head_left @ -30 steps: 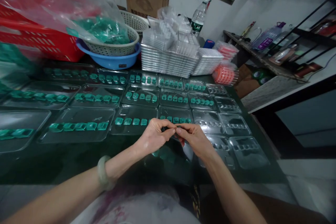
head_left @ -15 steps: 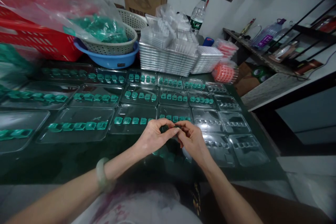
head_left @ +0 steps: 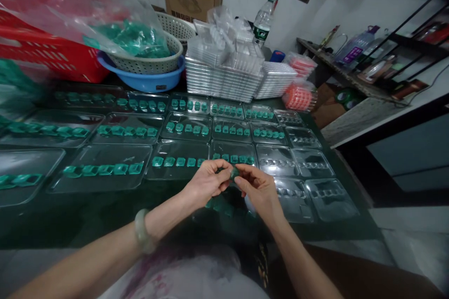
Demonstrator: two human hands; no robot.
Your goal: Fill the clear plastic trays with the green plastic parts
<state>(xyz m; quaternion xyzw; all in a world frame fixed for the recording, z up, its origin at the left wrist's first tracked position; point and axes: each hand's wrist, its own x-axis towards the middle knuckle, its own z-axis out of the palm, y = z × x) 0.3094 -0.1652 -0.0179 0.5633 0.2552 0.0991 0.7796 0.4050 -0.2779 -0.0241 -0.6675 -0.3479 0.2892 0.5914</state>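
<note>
Above the near edge of the table, my left hand [head_left: 209, 179] and my right hand [head_left: 258, 191] meet fingertip to fingertip. Both pinch a small green translucent piece [head_left: 234, 174] between thumb and fingers; most of it is hidden. A pale bangle [head_left: 142, 231] circles my left wrist. Just under the hands, a row of green pieces [head_left: 221, 205] lies in a tray largely covered by my hands and shadow. Behind them are clear plastic trays [head_left: 108, 152] holding rows of similar green pieces [head_left: 120, 168]. To the right, clear trays [head_left: 333, 201] show moulded hollows without green pieces.
At the back stand a red basket [head_left: 75, 63], a blue basin [head_left: 150, 80] under a strainer with bagged green pieces [head_left: 140, 42], and stacked clear trays [head_left: 217, 79]. Red-and-white packs [head_left: 300, 96] and a water bottle [head_left: 263, 21] are beside them. A shelf [head_left: 365, 79] stands at right.
My fingertips have drawn slightly apart, and the green piece between them now shows more. My left fingers have curled under more. The trays stay where they were.
</note>
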